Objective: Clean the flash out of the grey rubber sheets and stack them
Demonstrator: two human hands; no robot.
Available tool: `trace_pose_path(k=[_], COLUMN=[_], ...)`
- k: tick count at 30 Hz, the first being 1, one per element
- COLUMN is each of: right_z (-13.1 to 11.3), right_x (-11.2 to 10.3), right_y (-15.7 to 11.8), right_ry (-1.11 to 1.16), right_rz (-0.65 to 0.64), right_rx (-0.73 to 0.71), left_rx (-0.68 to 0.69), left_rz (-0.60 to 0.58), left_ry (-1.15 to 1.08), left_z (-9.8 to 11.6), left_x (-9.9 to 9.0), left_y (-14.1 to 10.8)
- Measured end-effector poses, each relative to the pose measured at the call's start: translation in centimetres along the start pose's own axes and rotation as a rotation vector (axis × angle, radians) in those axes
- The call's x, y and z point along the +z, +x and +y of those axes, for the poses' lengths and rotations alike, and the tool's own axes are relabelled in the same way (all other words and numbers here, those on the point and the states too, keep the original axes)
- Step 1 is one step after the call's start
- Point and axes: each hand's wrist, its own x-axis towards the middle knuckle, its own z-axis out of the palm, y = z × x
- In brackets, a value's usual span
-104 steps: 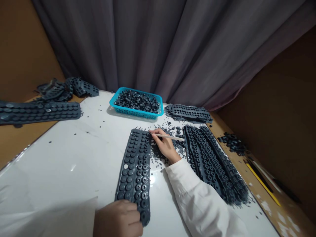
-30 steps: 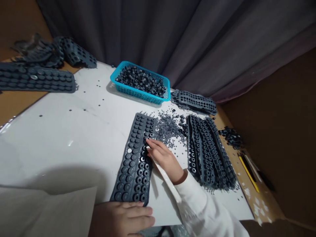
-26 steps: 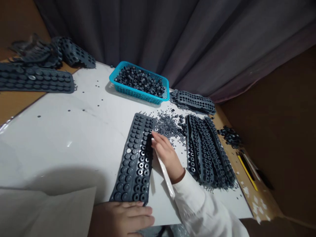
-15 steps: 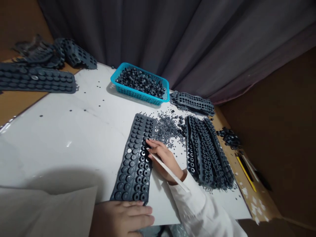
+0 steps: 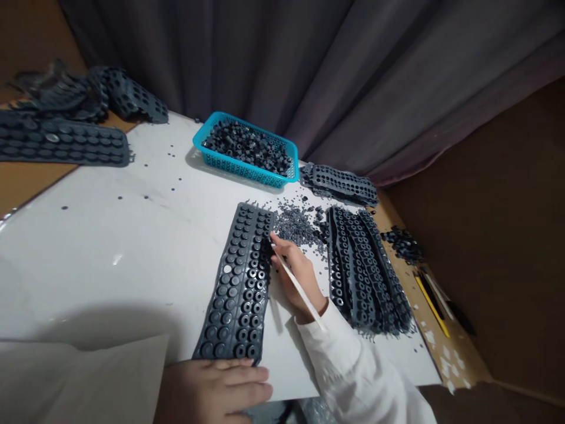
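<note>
A dark grey rubber sheet (image 5: 233, 282) with rows of round, cup-like pieces lies lengthwise before me. Many cups in its right-hand rows show open centres. My left hand (image 5: 220, 386) rests flat across the sheet's near end, fingers stretched out. At the sheet's right edge, past its middle, my right hand (image 5: 300, 277) pinches a thin white stick-like tool (image 5: 300, 290). The tool's tip is hidden by the fingers, so contact with a cup cannot be made out. Beside that hand spreads a heap of small grey discs (image 5: 295, 225).
A blue basket (image 5: 247, 172) full of dark small pieces stands at the back. To the right lie stacked rubber sheets (image 5: 366, 271) and perforated sheets (image 5: 342, 182). Another sheet (image 5: 62, 144) lies far left. A yellow tool (image 5: 432, 306) sits on the right wooden edge.
My right hand has moved a little farther up along the sheet's right edge with the white tool. My left hand stays on the near end. The whole view has shifted slightly.
</note>
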Motion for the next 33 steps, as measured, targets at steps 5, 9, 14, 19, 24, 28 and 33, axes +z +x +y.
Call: trace_pose_path(k=[5, 9, 14, 19, 24, 28, 33], right_z=[-0.4, -0.1, 0.2, 0.7, 0.6, 0.1, 0.4], right_x=[0.2, 0.4, 0.4, 0.0, -0.1, 0.0, 0.4], right_y=[0.1, 0.1, 0.5, 1.6, 1.8, 1.7, 1.8], right_ry=[0.117, 0.091, -0.076, -0.107, 0.032, 0.086, 0.055], right_rz=[-0.108, -0.124, -0.174, -0.047, -0.052, -0.135, -0.145], right_rx=[-0.031, -0.035, -0.121, -0.074, -0.019, -0.019, -0.018], left_rx=[-0.015, -0.026, -0.003, -0.005, -0.053, -0.063, -0.036], left_rz=[0.012, -0.027, 0.007, -0.045, -0.067, -0.085, -0.071], left_ry=[0.016, 0.016, 0.0, 0.03, 0.019, 0.015, 0.028], left_z=[0.1, 0.1, 0.3, 0.2, 0.0, -0.1, -0.3], left_x=[-0.5, -0.4, -0.1, -0.9, -1.3, -1.2, -1.5], left_y=[0.2, 0.0, -0.1, 0.3, 0.3, 0.1, 0.3])
